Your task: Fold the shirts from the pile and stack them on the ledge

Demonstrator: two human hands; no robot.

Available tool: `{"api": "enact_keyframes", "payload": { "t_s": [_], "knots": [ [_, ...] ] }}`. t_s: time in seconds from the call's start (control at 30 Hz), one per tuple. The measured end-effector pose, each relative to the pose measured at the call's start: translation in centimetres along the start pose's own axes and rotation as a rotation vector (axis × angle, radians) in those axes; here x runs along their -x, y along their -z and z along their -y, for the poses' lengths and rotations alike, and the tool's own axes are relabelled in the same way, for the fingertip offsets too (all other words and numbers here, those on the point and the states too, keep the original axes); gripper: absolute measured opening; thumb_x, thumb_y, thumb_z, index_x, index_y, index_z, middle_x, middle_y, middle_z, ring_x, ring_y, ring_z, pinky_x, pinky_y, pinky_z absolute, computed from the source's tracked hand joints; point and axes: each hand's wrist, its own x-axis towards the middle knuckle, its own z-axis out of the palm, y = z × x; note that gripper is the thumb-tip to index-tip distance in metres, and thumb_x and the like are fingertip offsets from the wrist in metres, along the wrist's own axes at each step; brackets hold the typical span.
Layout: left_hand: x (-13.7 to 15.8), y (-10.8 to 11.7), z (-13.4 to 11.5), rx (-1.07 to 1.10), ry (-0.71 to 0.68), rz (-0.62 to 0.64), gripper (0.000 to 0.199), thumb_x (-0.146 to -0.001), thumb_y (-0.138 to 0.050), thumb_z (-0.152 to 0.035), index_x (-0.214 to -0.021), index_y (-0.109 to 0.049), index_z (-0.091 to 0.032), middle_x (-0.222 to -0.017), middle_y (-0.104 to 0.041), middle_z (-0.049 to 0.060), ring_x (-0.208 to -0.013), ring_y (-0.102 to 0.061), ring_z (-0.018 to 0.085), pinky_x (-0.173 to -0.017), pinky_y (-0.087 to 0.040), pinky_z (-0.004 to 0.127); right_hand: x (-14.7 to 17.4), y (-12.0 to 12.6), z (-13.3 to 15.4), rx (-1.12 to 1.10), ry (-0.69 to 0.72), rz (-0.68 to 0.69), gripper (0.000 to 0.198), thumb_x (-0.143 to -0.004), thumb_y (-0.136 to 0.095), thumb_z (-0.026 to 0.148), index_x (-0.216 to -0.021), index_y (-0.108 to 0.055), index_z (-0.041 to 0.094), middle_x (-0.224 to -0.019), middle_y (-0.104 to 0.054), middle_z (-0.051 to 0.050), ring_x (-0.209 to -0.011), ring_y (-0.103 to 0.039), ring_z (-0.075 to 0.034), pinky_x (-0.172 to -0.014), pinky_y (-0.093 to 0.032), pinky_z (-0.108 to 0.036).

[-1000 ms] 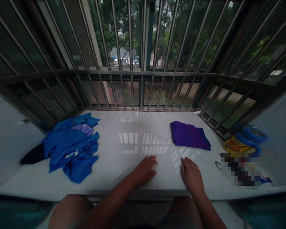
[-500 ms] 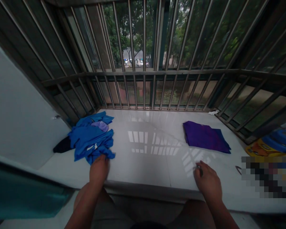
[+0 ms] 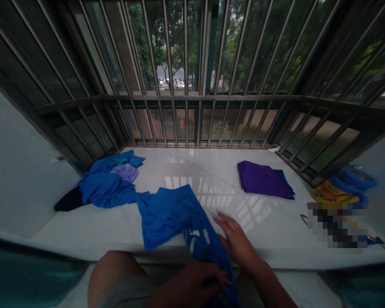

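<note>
A blue T-shirt [image 3: 170,209] with white print lies partly spread on the white ledge, its near end hanging over the front edge toward my lap. My left hand [image 3: 208,280] is low at that hanging end with its fingers curled at the cloth; the spot is dark and partly blurred. Beside the shirt's right edge, my right hand [image 3: 235,239] is open, fingers stretched out and spread over the ledge. To the left sits a crumpled pile of blue clothes [image 3: 105,188] with a lilac cloth [image 3: 126,172] on it.
A folded purple garment [image 3: 261,179] lies on the right of the white ledge [image 3: 99,231]. Farther right stand a yellow and blue container [image 3: 335,192] and a pixelated patch. A dark cloth [image 3: 69,199] touches the pile's left side. Metal window bars [image 3: 199,97] enclose the back.
My left hand has pulled the blue T-shirt out of the pile, rightward and toward me. My right hand has moved left to the shirt and opened. The view has shifted slightly right.
</note>
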Motion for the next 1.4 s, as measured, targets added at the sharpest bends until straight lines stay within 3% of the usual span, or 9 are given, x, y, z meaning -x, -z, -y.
{"api": "enact_keyframes", "payload": {
  "t_s": [0.17,0.4,0.57,0.67,0.77,0.97,1.13,1.27,1.4],
  "knots": [
    [1.8,0.8,-3.3,0.237,-0.010,0.061,0.035,-0.102,-0.069,-0.056,-0.118,-0.081,-0.027,-0.122,-0.084,0.009,-0.116,-0.077,0.026,-0.103,-0.056,0.038,-1.9,-0.6,2.8,-0.101,0.003,0.157,0.043,-0.097,-0.063,0.016,-0.132,-0.078,0.036,-0.150,-0.070,-0.009,-0.136,-0.067,-0.032,-0.125,-0.038,-0.068],
    [5.7,6.1,-5.0,-0.172,0.114,-0.568,0.051,-0.107,-0.045,-0.068,-0.089,-0.068,-0.027,-0.085,-0.070,0.005,-0.081,-0.066,0.024,-0.077,-0.055,0.034,-3.3,3.8,3.7,-0.395,-0.086,-0.077,0.033,-0.100,-0.047,0.019,-0.114,-0.077,0.023,-0.110,-0.081,-0.010,-0.105,-0.076,-0.025,-0.095,-0.061,-0.039],
    [6.6,9.3,-7.6,-0.496,0.139,-0.587,0.034,-0.077,-0.087,-0.056,-0.099,-0.073,-0.034,-0.097,-0.078,0.001,-0.087,-0.073,0.028,-0.078,-0.060,0.036,-5.0,9.5,6.2,-0.399,-0.196,-0.226,0.027,-0.104,-0.045,0.028,-0.107,-0.071,0.024,-0.089,-0.078,-0.003,-0.080,-0.076,-0.021,-0.076,-0.058,-0.030],
    [6.1,11.1,-9.1,-0.773,0.236,-0.472,0.051,-0.077,-0.086,-0.029,-0.125,-0.076,-0.041,-0.120,-0.081,0.002,-0.109,-0.076,0.030,-0.094,-0.060,0.037,-6.4,12.3,7.5,-0.337,-0.307,-0.339,0.025,-0.105,-0.044,0.033,-0.100,-0.066,0.026,-0.068,-0.067,0.003,-0.061,-0.065,-0.020,-0.061,-0.050,-0.028],
    [5.2,14.0,-10.9,-1.079,0.329,-0.457,0.035,-0.090,-0.066,-0.018,-0.118,-0.078,-0.035,-0.113,-0.079,0.005,-0.108,-0.076,0.028,-0.091,-0.058,0.035,-8.5,14.5,7.5,-0.276,-0.347,-0.377,0.026,-0.105,-0.043,0.037,-0.089,-0.062,0.027,-0.064,-0.063,0.003,-0.060,-0.062,-0.020,-0.060,-0.046,-0.028],
    [2.0,22.7,-17.0,-1.488,0.438,-0.617,0.023,-0.096,-0.060,-0.020,-0.113,-0.075,-0.025,-0.115,-0.072,0.010,-0.107,-0.073,0.031,-0.078,-0.054,0.036,-15.9,19.6,3.9,-0.094,-0.285,-0.215,0.033,-0.103,-0.045,0.044,-0.076,-0.054,0.027,-0.069,-0.066,0.000,-0.070,-0.065,-0.022,-0.065,-0.044,-0.030],
    [-1.5,27.0,-23.8,-1.609,0.345,-0.932,0.043,-0.098,-0.052,-0.022,-0.137,-0.069,-0.025,-0.123,-0.066,0.012,-0.106,-0.070,0.031,-0.081,-0.055,0.038,-20.9,26.2,4.9,0.152,-0.302,-0.497,0.029,-0.107,-0.048,0.042,-0.093,-0.065,0.023,-0.083,-0.070,-0.006,-0.084,-0.068,-0.027,-0.077,-0.047,-0.035],
    [0.2,26.5,-25.6,-1.571,0.062,-1.209,0.055,-0.098,-0.054,-0.036,-0.152,-0.062,-0.027,-0.133,-0.064,0.009,-0.118,-0.065,0.031,-0.095,-0.056,0.043,-17.2,29.6,8.7,0.285,-0.120,-0.865,0.031,-0.110,-0.048,0.041,-0.111,-0.072,0.022,-0.100,-0.075,-0.009,-0.096,-0.071,-0.029,-0.086,-0.051,-0.039],
    [4.9,24.4,-19.2,-1.548,-0.020,-1.210,0.051,-0.095,-0.059,-0.048,-0.143,-0.070,-0.033,-0.127,-0.070,0.007,-0.120,-0.064,0.035,-0.106,-0.054,0.053,-8.5,26.9,8.8,0.290,-0.076,-0.949,0.024,-0.109,-0.054,0.038,-0.115,-0.074,0.027,-0.108,-0.077,-0.008,-0.097,-0.074,-0.028,-0.086,-0.056,-0.040]
  ]
}}
